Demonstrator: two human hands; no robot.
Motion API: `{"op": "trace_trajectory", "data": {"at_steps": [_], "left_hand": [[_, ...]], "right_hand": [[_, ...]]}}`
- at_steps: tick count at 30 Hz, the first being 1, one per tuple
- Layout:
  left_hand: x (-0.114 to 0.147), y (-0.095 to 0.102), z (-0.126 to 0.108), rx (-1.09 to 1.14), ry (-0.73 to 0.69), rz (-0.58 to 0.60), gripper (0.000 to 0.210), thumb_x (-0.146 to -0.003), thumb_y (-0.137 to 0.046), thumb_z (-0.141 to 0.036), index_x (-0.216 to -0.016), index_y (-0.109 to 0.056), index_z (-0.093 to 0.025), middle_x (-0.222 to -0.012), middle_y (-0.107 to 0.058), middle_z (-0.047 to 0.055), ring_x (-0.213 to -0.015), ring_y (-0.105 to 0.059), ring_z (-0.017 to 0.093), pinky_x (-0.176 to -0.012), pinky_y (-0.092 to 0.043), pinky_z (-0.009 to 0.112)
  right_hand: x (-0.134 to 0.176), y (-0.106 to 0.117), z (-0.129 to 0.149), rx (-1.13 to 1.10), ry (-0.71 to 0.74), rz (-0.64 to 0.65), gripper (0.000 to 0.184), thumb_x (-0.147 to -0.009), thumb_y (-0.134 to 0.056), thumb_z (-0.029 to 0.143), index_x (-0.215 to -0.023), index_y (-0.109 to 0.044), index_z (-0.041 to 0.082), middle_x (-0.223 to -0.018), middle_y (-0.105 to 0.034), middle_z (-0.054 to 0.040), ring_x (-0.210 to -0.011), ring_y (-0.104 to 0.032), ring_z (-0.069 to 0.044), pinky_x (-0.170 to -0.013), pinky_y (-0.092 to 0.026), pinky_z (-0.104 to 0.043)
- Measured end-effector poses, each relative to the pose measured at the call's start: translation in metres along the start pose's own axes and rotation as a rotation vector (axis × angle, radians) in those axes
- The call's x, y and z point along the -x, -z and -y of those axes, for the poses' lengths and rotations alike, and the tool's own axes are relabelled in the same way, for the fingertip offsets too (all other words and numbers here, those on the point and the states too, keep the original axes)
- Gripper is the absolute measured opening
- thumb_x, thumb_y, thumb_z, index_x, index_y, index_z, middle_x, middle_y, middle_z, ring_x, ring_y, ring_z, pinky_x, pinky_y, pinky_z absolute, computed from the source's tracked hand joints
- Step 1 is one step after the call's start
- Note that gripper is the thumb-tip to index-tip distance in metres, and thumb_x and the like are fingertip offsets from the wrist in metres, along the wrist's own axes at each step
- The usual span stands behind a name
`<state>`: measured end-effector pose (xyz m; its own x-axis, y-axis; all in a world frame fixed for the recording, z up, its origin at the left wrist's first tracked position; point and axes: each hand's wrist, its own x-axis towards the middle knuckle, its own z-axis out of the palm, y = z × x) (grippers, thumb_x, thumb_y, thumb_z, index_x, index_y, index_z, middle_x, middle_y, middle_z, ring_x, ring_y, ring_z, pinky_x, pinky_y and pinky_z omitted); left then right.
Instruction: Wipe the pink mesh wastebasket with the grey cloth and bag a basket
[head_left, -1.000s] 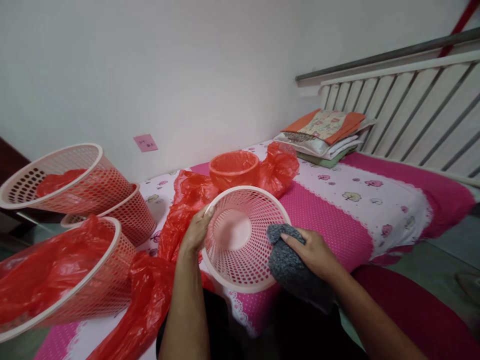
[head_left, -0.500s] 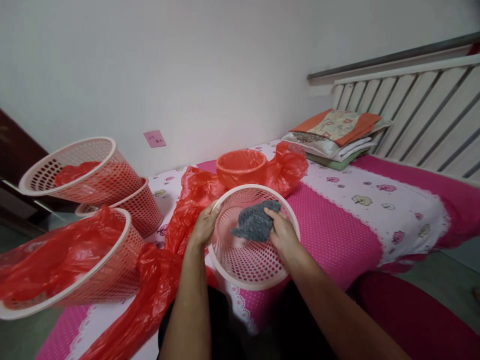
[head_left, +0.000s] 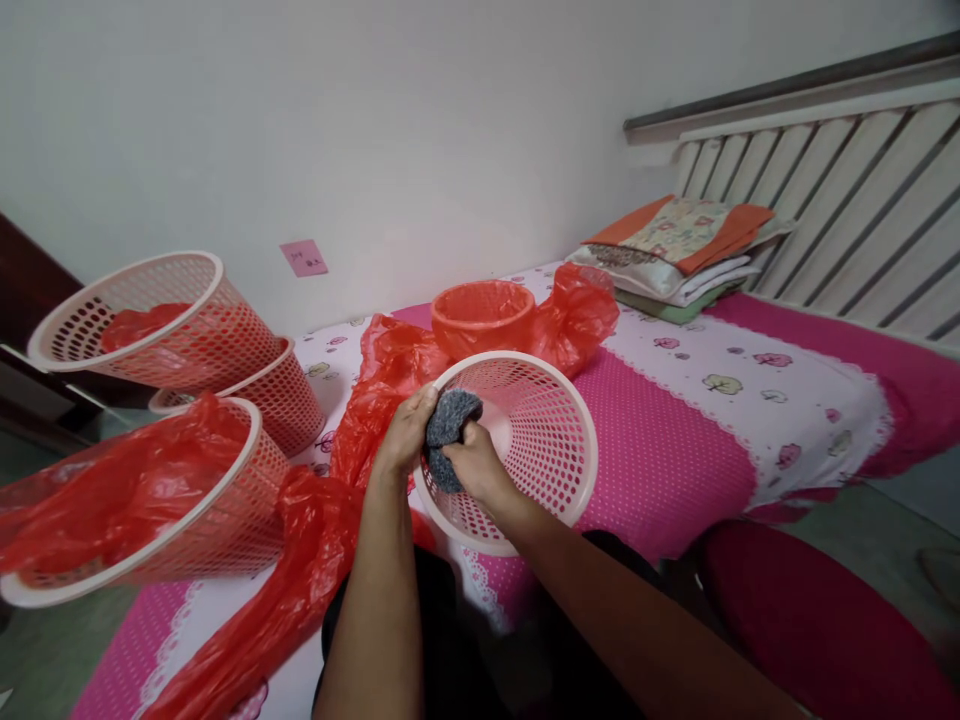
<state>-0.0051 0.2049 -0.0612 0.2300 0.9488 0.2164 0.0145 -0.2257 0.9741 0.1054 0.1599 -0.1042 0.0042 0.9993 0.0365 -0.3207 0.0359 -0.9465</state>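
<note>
A pale pink perforated plastic basket [head_left: 551, 440] tilts toward me at the bed's front edge, its mouth facing up. My left hand [head_left: 409, 430] grips its rim on the left side, thumb on top. Bunched in my right hand [head_left: 480, 465] is a dark grey cloth [head_left: 448, 425], pressed against the inner left wall just beside my left hand. The fingertips of my right hand are partly hidden by the cloth. Right behind the basket stands another basket wrapped in red plastic [head_left: 484, 315].
Red plastic bags [head_left: 315, 540] lie along the bed to the left. Several pink baskets [head_left: 255, 480] with red bags crowd the left side. Folded bedding [head_left: 675, 250] is stacked by the white headboard rails [head_left: 832, 200]. A dark red round seat [head_left: 810, 620] is at lower right.
My right hand has carried the grey cloth leftward across the basket's mouth to the inner left wall near my left hand. My left hand still holds the rim.
</note>
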Motion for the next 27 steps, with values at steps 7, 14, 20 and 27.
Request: {"op": "trace_trajectory", "data": {"at_steps": [7, 14, 20, 27], "left_hand": [[0.0, -0.001, 0.002, 0.035, 0.025, -0.012, 0.07, -0.08, -0.077, -0.076, -0.12, -0.078, -0.019, -0.118, -0.08, 0.009, -0.111, -0.071, 0.03, -0.104, -0.053, 0.043], [0.003, -0.004, -0.007, 0.034, -0.02, 0.023, 0.066, -0.08, -0.08, -0.073, -0.117, -0.081, -0.019, -0.136, -0.077, 0.013, -0.135, -0.064, 0.037, -0.123, -0.042, 0.052], [0.003, -0.002, -0.006, 0.063, -0.017, 0.031, 0.061, -0.082, -0.079, -0.07, -0.119, -0.081, -0.02, -0.134, -0.078, 0.013, -0.135, -0.065, 0.036, -0.122, -0.044, 0.052], [-0.001, -0.002, -0.003, 0.033, -0.031, 0.016, 0.067, -0.084, -0.079, -0.069, -0.125, -0.079, -0.017, -0.14, -0.075, 0.016, -0.139, -0.062, 0.036, -0.125, -0.04, 0.05]], "right_hand": [[0.019, 0.02, -0.006, 0.113, -0.043, 0.273, 0.012, -0.067, -0.063, 0.019, -0.077, -0.068, 0.02, -0.072, -0.065, 0.0022, -0.069, -0.057, -0.015, -0.063, -0.048, -0.025], [0.037, 0.06, 0.004, 0.485, -0.146, 0.681, 0.01, -0.07, -0.058, 0.015, -0.066, -0.065, 0.02, -0.06, -0.06, 0.005, -0.054, -0.051, -0.012, -0.056, -0.043, -0.024], [0.051, 0.13, 0.054, 0.885, 0.049, 0.376, 0.019, -0.07, -0.057, 0.009, -0.069, -0.07, 0.022, -0.075, -0.075, -0.0045, -0.069, -0.063, -0.018, -0.065, -0.045, -0.027], [0.052, 0.169, 0.096, 0.939, 0.271, -0.108, 0.022, -0.085, -0.051, 0.024, -0.095, -0.07, 0.02, -0.088, -0.075, -0.0039, -0.081, -0.066, -0.021, -0.078, -0.049, -0.032]]}}
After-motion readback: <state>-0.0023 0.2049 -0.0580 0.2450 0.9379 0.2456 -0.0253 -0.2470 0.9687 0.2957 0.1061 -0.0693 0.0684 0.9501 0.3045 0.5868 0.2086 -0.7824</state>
